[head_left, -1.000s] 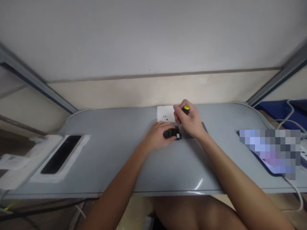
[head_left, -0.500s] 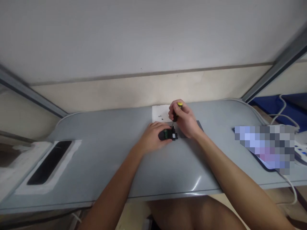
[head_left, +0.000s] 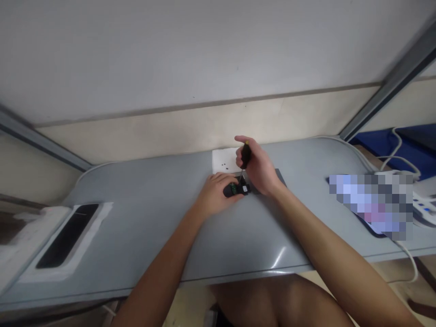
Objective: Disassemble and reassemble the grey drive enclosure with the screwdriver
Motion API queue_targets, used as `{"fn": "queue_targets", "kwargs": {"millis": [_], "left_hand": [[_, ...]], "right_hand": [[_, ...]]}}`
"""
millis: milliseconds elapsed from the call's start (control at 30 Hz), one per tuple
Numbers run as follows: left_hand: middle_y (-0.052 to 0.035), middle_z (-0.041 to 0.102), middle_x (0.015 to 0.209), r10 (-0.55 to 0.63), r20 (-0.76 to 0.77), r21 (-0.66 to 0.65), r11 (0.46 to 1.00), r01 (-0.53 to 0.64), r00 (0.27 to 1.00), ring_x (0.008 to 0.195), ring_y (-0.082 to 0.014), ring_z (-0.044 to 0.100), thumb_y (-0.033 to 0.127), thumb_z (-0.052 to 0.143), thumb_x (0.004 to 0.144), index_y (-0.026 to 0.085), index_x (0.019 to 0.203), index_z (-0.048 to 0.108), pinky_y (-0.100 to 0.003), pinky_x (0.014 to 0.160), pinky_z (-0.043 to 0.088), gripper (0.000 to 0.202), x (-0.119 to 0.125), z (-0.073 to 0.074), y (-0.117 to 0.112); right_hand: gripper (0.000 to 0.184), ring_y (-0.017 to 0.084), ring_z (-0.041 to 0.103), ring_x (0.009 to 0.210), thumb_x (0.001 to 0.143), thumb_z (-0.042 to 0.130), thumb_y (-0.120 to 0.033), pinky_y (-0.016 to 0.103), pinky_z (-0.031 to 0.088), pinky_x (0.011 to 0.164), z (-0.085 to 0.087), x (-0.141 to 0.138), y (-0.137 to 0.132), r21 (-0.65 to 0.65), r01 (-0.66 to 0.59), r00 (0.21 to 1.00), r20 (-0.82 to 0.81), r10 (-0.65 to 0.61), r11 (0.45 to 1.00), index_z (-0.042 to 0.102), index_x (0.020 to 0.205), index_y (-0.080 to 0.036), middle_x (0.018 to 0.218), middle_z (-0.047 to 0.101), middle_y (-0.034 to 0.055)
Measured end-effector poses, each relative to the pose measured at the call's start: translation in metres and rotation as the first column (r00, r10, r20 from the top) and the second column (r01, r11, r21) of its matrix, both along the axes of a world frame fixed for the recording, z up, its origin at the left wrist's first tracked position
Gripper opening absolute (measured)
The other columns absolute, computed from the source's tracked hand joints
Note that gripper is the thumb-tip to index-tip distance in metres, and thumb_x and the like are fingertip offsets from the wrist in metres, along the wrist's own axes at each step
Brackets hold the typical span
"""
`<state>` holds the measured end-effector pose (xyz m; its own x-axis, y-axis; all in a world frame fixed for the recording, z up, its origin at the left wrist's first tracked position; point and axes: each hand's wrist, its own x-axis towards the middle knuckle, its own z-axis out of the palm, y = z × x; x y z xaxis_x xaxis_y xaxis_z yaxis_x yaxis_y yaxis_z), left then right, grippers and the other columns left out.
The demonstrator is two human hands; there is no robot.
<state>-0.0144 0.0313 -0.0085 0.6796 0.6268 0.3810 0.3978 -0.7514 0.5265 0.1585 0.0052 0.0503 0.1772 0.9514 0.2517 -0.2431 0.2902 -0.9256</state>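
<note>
On the table, my left hand (head_left: 218, 193) is closed around a small black electronic device (head_left: 233, 190) with a rounded left end. Part of a green circuit board shows in it, and a small white label sits near its right end. My right hand (head_left: 259, 165) grips a screwdriver (head_left: 245, 155) with a black and yellow handle, its index finger lifted off and stretched out. The thin shaft points down at the device; whether its tip touches a screw is too small to tell. Behind the hands, several tiny dark pieces (head_left: 225, 166) lie on white paper (head_left: 218, 156).
A dark flat pad (head_left: 281, 176) lies partly under my right hand. A black phone (head_left: 70, 236) rests on white paper at left. A second phone (head_left: 371, 204), blurred out, lies at right by a white power strip (head_left: 425, 206) and cables. The wall (head_left: 170, 127) closes off the back.
My right hand has tipped the screwdriver more upright, and its index finger has come off the handle and straightened. My left hand still holds the device. The whole view has shifted slightly.
</note>
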Motion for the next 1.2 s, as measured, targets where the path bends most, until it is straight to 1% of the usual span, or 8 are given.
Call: {"fn": "queue_targets", "kwargs": {"millis": [233,467,567,700,800,933,1100,1200], "left_hand": [[-0.0026,0.075,0.128,-0.013,0.011,0.011,1.0,0.013,1.0,0.122,-0.0262,0.066,0.032,0.086,0.081,0.026,0.098,0.072,-0.049,0.108,0.047,0.023,0.0,0.001,0.0],[-0.0022,0.076,0.126,-0.013,0.005,0.016,1.0,0.013,1.0,0.121,-0.0263,0.066,0.034,0.086,0.082,0.027,0.1,0.073,-0.049,0.108,0.047,0.024,0.0,0.0,0.0],[-0.0022,0.075,0.127,-0.02,0.017,0.024,1.0,0.02,1.0,0.121,-0.0259,0.066,0.034,0.086,0.082,0.026,0.099,0.072,-0.049,0.108,0.048,0.023,-0.001,-0.001,0.001],[-0.0028,0.076,0.125,-0.01,0.018,0.032,0.999,0.01,1.0,0.119,-0.0256,0.068,0.033,0.086,0.081,0.026,0.1,0.072,-0.048,0.107,0.048,0.025,-0.001,-0.001,0.001],[-0.003,0.076,0.126,-0.006,0.009,0.026,1.0,0.006,1.0,0.119,-0.0259,0.068,0.033,0.086,0.081,0.026,0.101,0.072,-0.048,0.107,0.048,0.026,0.0,0.0,0.001],[-0.003,0.076,0.126,0.0,0.004,0.026,1.0,0.0,1.0,0.12,-0.0263,0.067,0.034,0.085,0.082,0.026,0.101,0.072,-0.049,0.108,0.048,0.025,0.0,0.0,0.0],[-0.0023,0.076,0.126,-0.014,0.012,0.032,0.999,0.013,1.0,0.12,-0.0254,0.067,0.032,0.085,0.082,0.026,0.1,0.072,-0.047,0.107,0.048,0.023,0.0,-0.001,0.0],[-0.0028,0.076,0.126,-0.011,0.011,0.044,0.999,0.011,1.0,0.119,-0.0255,0.068,0.033,0.086,0.081,0.025,0.101,0.072,-0.047,0.106,0.049,0.025,0.0,-0.002,0.001]], "right_hand": [[0.043,0.012,0.05,0.065,0.085,0.078,-0.055,0.028,0.045,0.064,-0.009,0.004,0.005,0.008,0.004,0.997,-0.079,-0.003,1.0,0.046,0.092,-0.028,0.078,0.051,-0.005],[0.048,0.015,0.049,0.063,0.096,0.049,-0.071,0.032,0.046,0.06,-0.003,0.008,0.003,0.015,-0.053,0.998,-0.034,0.054,0.998,0.062,0.112,-0.028,0.074,0.049,-0.0011],[0.033,0.017,0.059,0.076,0.091,0.065,-0.059,0.032,0.051,0.068,-0.002,0.01,0.001,0.027,-0.058,0.998,-0.011,0.058,0.998,0.061,0.097,-0.027,0.084,0.059,0.0013],[0.049,0.012,0.051,0.061,0.084,0.078,-0.059,0.028,0.044,0.057,-0.007,0.012,0.005,0.028,0.037,0.997,-0.067,-0.036,0.999,0.041,0.082,-0.026,0.078,0.055,-0.0036],[0.051,0.011,0.039,0.053,0.088,0.066,-0.071,0.028,0.038,0.052,-0.009,0.014,0.008,0.023,0.071,0.997,-0.029,-0.07,0.997,0.042,0.082,-0.027,0.066,0.042,-0.0065],[0.045,0.014,0.049,0.061,0.096,0.051,-0.071,0.031,0.048,0.06,-0.006,0.017,0.008,0.011,-0.059,0.992,-0.108,0.06,0.998,0.059,0.097,-0.027,0.076,0.049,-0.0017],[0.038,0.015,0.064,0.082,0.081,0.081,-0.053,0.03,0.054,0.072,-0.005,0.019,0.004,0.003,-0.112,0.974,-0.198,0.111,0.994,0.056,0.089,-0.026,0.094,0.061,0.0003],[0.052,0.011,0.055,0.063,0.076,0.087,-0.053,0.026,0.045,0.058,-0.007,0.015,0.006,0.002,-0.025,0.982,-0.186,0.025,1.0,0.043,0.086,-0.027,0.077,0.056,-0.0054]]}}
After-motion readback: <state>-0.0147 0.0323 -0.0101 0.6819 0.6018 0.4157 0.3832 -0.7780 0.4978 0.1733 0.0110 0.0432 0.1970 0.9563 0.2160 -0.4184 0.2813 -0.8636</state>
